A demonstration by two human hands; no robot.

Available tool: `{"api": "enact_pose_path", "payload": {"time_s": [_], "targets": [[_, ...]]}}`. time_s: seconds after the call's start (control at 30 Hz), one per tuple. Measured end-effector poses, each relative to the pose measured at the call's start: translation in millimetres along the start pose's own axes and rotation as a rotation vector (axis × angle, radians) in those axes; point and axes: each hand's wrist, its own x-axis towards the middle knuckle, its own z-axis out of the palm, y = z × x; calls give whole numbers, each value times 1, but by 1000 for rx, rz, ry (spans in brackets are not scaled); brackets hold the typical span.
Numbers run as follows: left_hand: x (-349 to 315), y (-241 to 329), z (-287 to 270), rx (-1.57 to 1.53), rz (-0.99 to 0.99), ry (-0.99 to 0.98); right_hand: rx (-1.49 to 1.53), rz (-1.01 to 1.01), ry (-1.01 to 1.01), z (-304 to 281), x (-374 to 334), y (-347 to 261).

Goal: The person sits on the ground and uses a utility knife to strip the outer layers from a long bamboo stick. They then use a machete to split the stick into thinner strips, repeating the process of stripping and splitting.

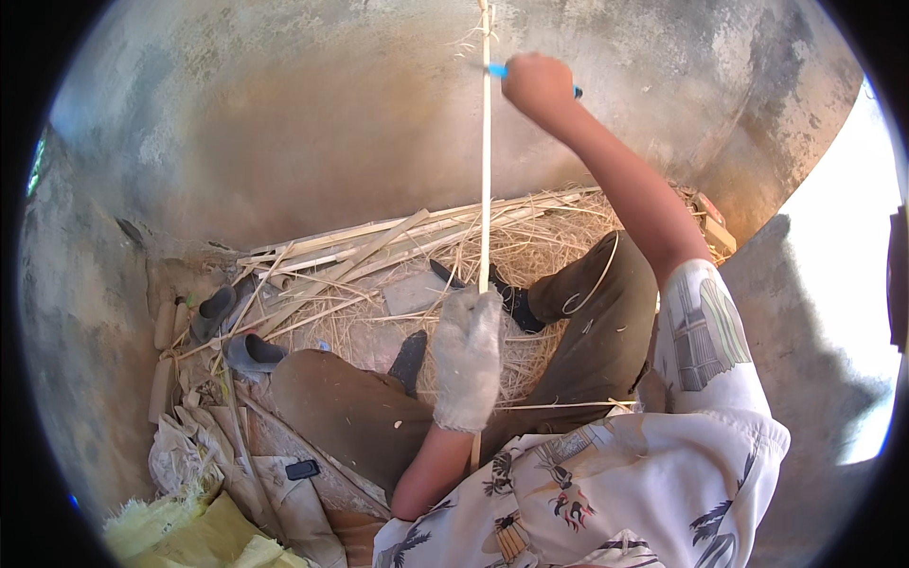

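Bamboo strip (486, 170) clenched in gloved left hand (468, 358); right hand (537, 83) grips blue-handled tool (496, 70) against it.

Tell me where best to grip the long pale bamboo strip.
Grip the long pale bamboo strip near its lower end, from the side, fingers wrapped around: it stands upright and is thin. The gloved left hand does so, leaving the shaft bare.

The long strip (486, 170) stands upright in the middle, gloved left hand (468, 358) low on it, right hand (537, 83) high at its right side. Behind lie loose slats (379, 241) on straw (530, 241); sandals (232, 331) sit left, sacks (204, 530) nearest, lower left.
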Motion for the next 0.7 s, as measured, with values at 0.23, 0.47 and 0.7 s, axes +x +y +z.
{"api": "enact_pose_path", "payload": {"time_s": [0.23, 0.47, 0.7], "targets": [[19, -6, -19, -72, -46, 57, 215, -394, -213, -21, -182, -83], [11, -25, -2, 271, 227, -15, 107, 181, -145, -13, -55, -27], [7, -22, 9, 423, 404, -97, -1, 228, -6, 1, 16, 44]]}}
